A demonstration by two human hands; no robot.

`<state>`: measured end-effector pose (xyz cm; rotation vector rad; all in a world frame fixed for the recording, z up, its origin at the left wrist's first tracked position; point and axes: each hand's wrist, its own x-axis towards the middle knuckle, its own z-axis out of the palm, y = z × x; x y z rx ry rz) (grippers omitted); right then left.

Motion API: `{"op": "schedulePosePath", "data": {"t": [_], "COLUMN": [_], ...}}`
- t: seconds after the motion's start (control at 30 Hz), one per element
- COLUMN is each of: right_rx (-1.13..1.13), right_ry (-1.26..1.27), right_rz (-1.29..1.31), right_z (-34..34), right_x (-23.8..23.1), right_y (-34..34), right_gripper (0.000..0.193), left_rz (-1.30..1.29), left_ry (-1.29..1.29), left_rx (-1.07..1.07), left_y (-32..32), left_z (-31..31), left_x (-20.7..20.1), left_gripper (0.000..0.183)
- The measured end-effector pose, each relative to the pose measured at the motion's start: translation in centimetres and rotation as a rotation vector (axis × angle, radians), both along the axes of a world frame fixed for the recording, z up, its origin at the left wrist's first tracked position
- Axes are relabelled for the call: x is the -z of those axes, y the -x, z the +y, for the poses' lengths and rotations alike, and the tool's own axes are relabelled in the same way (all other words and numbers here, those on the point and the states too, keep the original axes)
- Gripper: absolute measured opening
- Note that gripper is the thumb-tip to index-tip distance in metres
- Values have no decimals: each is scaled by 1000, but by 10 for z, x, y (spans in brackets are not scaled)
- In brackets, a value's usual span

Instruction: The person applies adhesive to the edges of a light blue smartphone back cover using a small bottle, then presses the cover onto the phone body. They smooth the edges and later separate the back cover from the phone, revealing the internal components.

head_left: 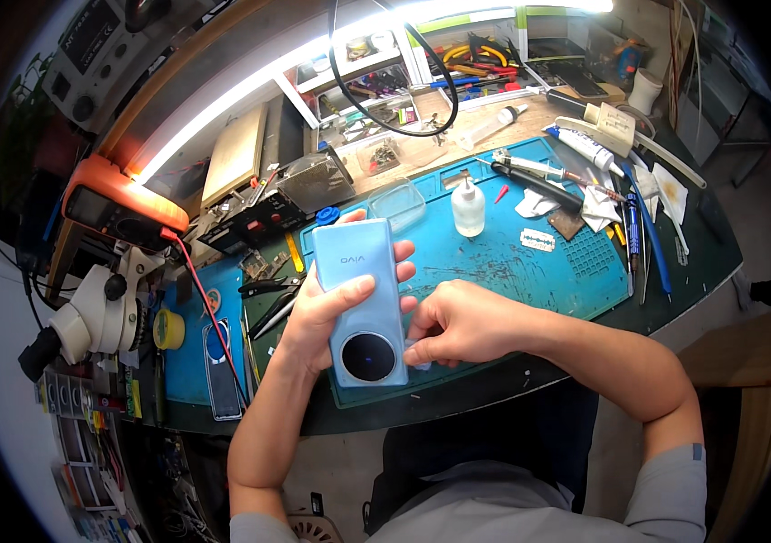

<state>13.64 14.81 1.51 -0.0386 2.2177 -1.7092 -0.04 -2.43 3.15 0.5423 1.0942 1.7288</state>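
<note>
A light blue smartphone point(373, 313) is held above the blue mat, its back facing up and the large round black camera ring point(368, 357) toward me. My left hand point(324, 312) wraps around it, thumb across the back and fingertips showing past the right edge. My right hand point(469, 319) is at the phone's lower right edge, fingers closed in a pinch. A small pale, translucent bit point(418, 354) shows by the right fingertips; I cannot tell what it is.
Beyond the phone, a clear dropper bottle point(469, 210) and a clear plastic box point(396, 204) stand on the blue mat point(503, 271). A razor blade point(537, 239) lies to the right, near tools and tissues. At left are tweezers point(272, 312), a phone frame point(221, 376) and an orange multimeter point(118, 204).
</note>
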Motion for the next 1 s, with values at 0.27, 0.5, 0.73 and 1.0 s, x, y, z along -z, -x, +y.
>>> {"op": "schedulePosePath", "data": {"t": [0.27,0.5,0.73,1.0], "right_rx": [240,414,374,295], "right_ry": [247,450,353,198], "right_rz": [12,53,78,55], "right_z": [-4,-12,-12,-9], "right_x": [13,24,21,14], "right_y": [-2,0,-3,-3], "right_gripper": [26,29,26,24], "left_rz": [12,-43,11,39], "left_ry": [-191,-259,-203,-165], "left_rx": [-205,-340,-281,-251], "left_y": [7,4,0,2], "left_z": [-4,-2,-5,-7], "left_x": [9,13,14,14], "left_gripper": [82,78,79,80]}}
